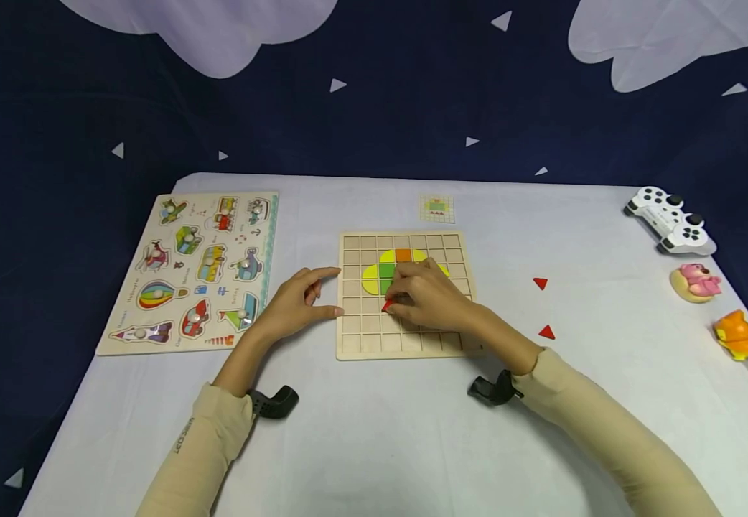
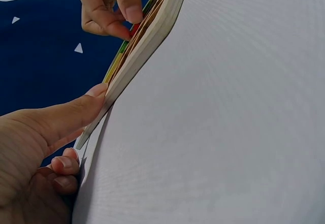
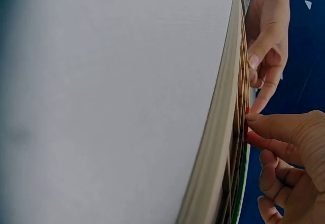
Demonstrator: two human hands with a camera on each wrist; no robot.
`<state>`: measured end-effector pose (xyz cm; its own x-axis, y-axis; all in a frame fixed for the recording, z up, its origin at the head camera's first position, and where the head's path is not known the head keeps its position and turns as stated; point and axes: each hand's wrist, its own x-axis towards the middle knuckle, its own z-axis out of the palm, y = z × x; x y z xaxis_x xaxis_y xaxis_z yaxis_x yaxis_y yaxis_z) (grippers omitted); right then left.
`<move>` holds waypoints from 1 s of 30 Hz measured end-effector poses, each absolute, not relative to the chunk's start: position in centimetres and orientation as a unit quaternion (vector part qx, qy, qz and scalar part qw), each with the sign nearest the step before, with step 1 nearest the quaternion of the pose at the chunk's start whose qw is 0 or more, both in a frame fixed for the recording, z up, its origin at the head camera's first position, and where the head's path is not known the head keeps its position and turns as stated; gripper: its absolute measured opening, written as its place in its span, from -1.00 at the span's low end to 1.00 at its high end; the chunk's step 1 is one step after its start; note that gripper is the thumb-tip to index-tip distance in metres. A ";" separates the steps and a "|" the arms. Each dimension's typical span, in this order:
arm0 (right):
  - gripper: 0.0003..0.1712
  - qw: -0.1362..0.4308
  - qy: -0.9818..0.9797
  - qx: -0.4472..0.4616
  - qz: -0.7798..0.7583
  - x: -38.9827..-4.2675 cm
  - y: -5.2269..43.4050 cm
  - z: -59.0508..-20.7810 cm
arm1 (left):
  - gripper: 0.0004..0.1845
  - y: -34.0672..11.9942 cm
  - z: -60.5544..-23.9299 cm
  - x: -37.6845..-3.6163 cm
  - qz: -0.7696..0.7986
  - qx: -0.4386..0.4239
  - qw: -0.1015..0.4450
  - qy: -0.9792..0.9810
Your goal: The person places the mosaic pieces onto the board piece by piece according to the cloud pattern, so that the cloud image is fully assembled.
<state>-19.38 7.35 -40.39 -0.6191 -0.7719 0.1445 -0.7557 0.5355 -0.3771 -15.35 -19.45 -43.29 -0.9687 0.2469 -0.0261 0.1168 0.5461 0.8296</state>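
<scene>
A square wooden grid board [image 1: 351,337] lies mid-table. My left hand [image 1: 291,305] touches its left edge with thumb and index finger extended; the other fingers are bent. Over the board, my right hand [image 1: 428,296] pinches a red triangle piece [image 1: 386,306] between thumb and finger. In the right wrist view the red piece [image 3: 247,120] is at the grid surface; I cannot tell if it is seated. Yellow rounded pieces [image 1: 370,280], green squares [image 1: 385,271] and an orange square [image 1: 403,255] lie in the grid. My right hand hides part of them.
Two loose red triangles [image 1: 546,332] lie right of the board. A small pattern card [image 1: 437,209] is behind it. A vehicle puzzle board [image 1: 183,273] lies at left. A white game controller [image 1: 671,219], a pink toy [image 1: 697,281] and an orange toy [image 1: 738,336] sit along the right edge.
</scene>
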 end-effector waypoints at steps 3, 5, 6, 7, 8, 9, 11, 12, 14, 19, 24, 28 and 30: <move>-0.89 0.029 0.878 -0.424 -0.219 -19.2 7.4 -40.3 | -0.25 -19.5 -43.3 -15.3 0.465 0.104 0.069 0.877; -0.89 0.028 0.878 -0.425 -0.220 -19.0 7.5 -40.3 | -0.25 -19.5 -43.3 -15.4 0.465 0.104 0.069 0.877; -0.89 0.026 0.877 -0.427 -0.219 -19.0 7.5 -40.3 | -0.25 -19.5 -43.3 -15.4 0.465 0.103 0.070 0.876; -0.88 0.024 0.877 -0.428 -0.217 -19.0 7.5 -40.2 | -0.25 -19.4 -43.3 -15.4 0.465 0.103 0.070 0.876; -0.88 0.022 0.877 -0.429 -0.215 -18.9 7.5 -40.2 | -0.25 -19.4 -43.3 -15.4 0.465 0.102 0.071 0.877; -0.88 0.021 0.877 -0.430 -0.212 -18.9 7.5 -40.2 | -0.25 -19.4 -43.3 -15.4 0.464 0.102 0.071 0.877; -0.87 0.022 0.877 -0.432 -0.210 -18.9 7.5 -40.2 | -0.25 -19.4 -43.2 -15.3 0.464 0.100 0.072 0.877; -0.87 0.023 0.877 -0.432 -0.210 -18.9 7.5 -40.2 | -0.25 -19.4 -43.2 -15.3 0.464 0.099 0.072 0.877; -0.85 0.025 0.877 -0.432 -0.210 -19.0 7.5 -40.2 | -0.25 -19.4 -43.2 -15.3 0.463 0.098 0.072 0.878; -0.81 0.019 0.876 -0.429 -0.219 -18.9 8.2 -40.2 | -0.25 -19.4 -43.3 -15.2 0.463 0.100 0.069 0.878; -0.76 0.013 0.879 -0.421 -0.226 -18.6 10.1 -40.0 | -0.25 -19.4 -43.5 -15.2 0.462 0.099 0.074 0.878; -0.76 0.013 0.886 -0.404 -0.229 -18.5 12.7 -39.9 | -0.26 -19.5 -43.6 -15.3 0.460 0.094 0.079 0.879; -0.76 0.013 0.890 -0.395 -0.228 -18.5 14.2 -39.9 | -0.27 -19.4 -43.5 -15.4 0.461 0.095 0.079 0.879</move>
<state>-18.49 14.21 -39.90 -0.6875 -0.7092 0.1562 -0.6970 0.5839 -0.4164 -15.40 -19.44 -43.51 -0.9694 0.2399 -0.0521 0.0936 0.5573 0.8250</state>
